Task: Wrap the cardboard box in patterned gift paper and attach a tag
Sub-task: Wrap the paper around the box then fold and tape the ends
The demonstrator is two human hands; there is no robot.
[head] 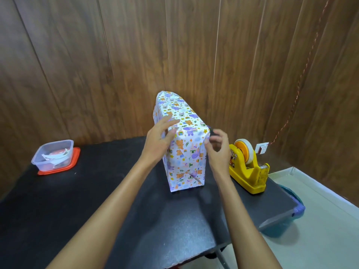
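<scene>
The box (184, 152) stands on the table (116, 200), all covered in paper (174, 107). No tag is on it yet. The left hand (158, 139) presses its side with straight fingers. The right hand (220, 150) curls its fingers at the edge; pinching cannot be told.

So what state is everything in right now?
wrapped box: upright, no cardboard showing.
left hand: straight fingers rest on its upper left corner.
right hand: fingertips at its upper right edge, grip unclear.
tape dispenser: roll loaded.
plastic container: open, standing on its red lid.
</scene>
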